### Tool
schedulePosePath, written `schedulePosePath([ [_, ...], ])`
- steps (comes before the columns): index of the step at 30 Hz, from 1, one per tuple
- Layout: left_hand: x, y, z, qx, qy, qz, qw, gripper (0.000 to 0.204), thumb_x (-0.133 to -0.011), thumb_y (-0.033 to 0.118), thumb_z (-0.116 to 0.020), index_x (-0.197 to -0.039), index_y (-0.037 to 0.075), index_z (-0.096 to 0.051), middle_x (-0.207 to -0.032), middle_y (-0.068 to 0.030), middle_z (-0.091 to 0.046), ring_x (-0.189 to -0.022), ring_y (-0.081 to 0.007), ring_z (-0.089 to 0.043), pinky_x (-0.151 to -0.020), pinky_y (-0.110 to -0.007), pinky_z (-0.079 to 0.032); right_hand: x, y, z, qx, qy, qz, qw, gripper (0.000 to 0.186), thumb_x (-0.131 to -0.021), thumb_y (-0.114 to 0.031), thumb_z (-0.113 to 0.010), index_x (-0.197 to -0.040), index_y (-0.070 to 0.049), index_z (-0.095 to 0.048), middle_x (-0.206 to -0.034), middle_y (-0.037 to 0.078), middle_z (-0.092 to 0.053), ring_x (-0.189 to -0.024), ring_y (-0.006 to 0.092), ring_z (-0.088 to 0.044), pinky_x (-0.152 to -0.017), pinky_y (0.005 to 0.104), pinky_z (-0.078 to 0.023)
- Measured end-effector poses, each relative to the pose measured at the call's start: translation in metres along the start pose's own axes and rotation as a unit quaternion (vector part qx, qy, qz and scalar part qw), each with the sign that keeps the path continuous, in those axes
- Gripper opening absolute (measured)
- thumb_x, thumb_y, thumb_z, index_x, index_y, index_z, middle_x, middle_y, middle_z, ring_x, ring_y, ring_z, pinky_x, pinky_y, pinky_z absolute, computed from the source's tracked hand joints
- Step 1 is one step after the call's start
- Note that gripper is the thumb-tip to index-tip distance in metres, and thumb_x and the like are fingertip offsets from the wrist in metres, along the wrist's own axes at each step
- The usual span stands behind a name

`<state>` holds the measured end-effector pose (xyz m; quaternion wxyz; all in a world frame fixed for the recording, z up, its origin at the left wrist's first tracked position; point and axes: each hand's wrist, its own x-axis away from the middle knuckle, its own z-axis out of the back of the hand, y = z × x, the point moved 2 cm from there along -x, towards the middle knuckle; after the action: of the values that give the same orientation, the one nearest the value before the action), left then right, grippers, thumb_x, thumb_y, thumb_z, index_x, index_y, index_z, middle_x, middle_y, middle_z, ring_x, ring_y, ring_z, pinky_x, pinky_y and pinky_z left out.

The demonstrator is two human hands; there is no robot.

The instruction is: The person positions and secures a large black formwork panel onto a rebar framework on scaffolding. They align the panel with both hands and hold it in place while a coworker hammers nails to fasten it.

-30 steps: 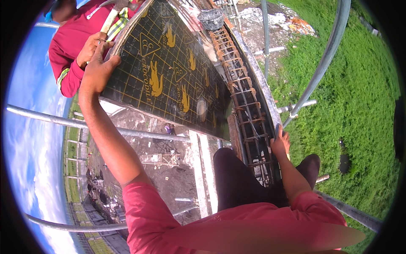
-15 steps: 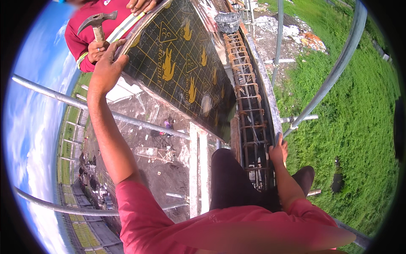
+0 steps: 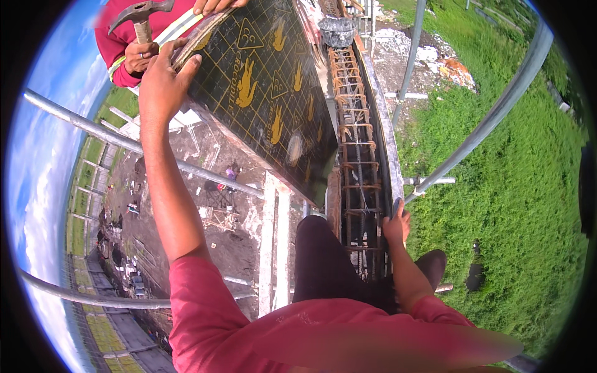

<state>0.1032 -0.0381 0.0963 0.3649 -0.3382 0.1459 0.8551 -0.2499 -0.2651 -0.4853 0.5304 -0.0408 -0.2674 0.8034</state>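
My left hand (image 3: 163, 87) is closed on the upper left edge of a black formwork plywood panel (image 3: 261, 102) with yellow printed figures and grid lines. The panel stands tilted beside a long rebar cage (image 3: 356, 133) lying in a narrow beam form. At the right side of that form, my right hand (image 3: 397, 225) grips the top edge of the form's side board (image 3: 387, 137). Across the panel, a co-worker in a red, reflective-striped top holds a claw hammer (image 3: 142, 28) upright. The co-worker's other hand (image 3: 214, 6) rests on the panel's top edge.
A dark bucket (image 3: 337, 32) sits over the far end of the rebar cage. Scaffold pipes (image 3: 491, 118) cross on the right and also on the left (image 3: 84, 118). Far below lie bare ground with debris (image 3: 149, 217) and green grass (image 3: 497, 205). My knees straddle the form.
The view has shifted slightly, moving the panel's lower end and the rebar cage a little left in the picture. Both my hands keep their grips; the co-worker still holds the hammer.
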Motion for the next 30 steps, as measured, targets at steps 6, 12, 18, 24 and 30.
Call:
schedulePosePath([
  [6,0.0,0.009,0.004,0.007,0.007,-0.003,1.0,0.051,-0.093,0.045,-0.07,-0.136,0.019,-0.063,-0.122,-0.0218,-0.069,-0.11,-0.0366,-0.069,-0.095,-0.045,-0.053,0.006,-0.001,0.0,0.014,0.04,0.024,0.999,0.092,-0.082,-0.026,-0.066,-0.164,-0.022,-0.023,-0.138,0.022,-0.048,-0.124,0.0434,-0.054,-0.1,0.0533,-0.049],
  [12,-0.002,0.012,0.004,0.017,0.007,-0.002,1.0,0.051,-0.093,0.043,-0.07,-0.137,0.018,-0.063,-0.124,-0.022,-0.068,-0.113,-0.0371,-0.068,-0.096,-0.045,-0.052,0.008,0.0,-0.001,0.016,0.045,0.025,0.999,0.093,-0.081,-0.027,-0.067,-0.163,-0.023,-0.023,-0.138,0.022,-0.048,-0.123,0.0434,-0.054,-0.098,0.054,-0.05],
  [18,-0.002,0.004,0.001,0.013,0.008,-0.012,1.0,0.05,-0.094,0.04,-0.07,-0.137,0.015,-0.063,-0.125,-0.0238,-0.067,-0.114,-0.0387,-0.067,-0.099,-0.045,-0.051,0.007,-0.001,0.0,0.012,0.025,0.021,0.999,0.091,-0.083,-0.027,-0.067,-0.163,-0.022,-0.024,-0.137,0.023,-0.048,-0.125,0.0439,-0.052,-0.101,0.054,-0.048],
  [24,0.0,0.002,0.001,0.049,-0.007,0.001,0.999,0.049,-0.094,0.035,-0.072,-0.136,0.013,-0.063,-0.12,-0.0225,-0.068,-0.11,-0.0346,-0.069,-0.097,-0.043,-0.052,0.005,0.0,0.007,0.01,0.01,0.006,1.0,0.089,-0.083,-0.03,-0.067,-0.162,-0.022,-0.025,-0.137,0.025,-0.048,-0.127,0.043,-0.051,-0.104,0.0533,-0.047],
  [30,0.004,0.0,0.002,0.085,-0.008,0.002,0.996,0.045,-0.095,0.033,-0.072,-0.134,0.011,-0.063,-0.119,-0.0204,-0.069,-0.108,-0.0322,-0.07,-0.095,-0.042,-0.052,-0.001,0.001,0.007,0.011,0.012,0.006,1.0,0.089,-0.083,-0.03,-0.068,-0.161,-0.021,-0.025,-0.136,0.024,-0.048,-0.126,0.0427,-0.051,-0.104,0.0534,-0.047],
])
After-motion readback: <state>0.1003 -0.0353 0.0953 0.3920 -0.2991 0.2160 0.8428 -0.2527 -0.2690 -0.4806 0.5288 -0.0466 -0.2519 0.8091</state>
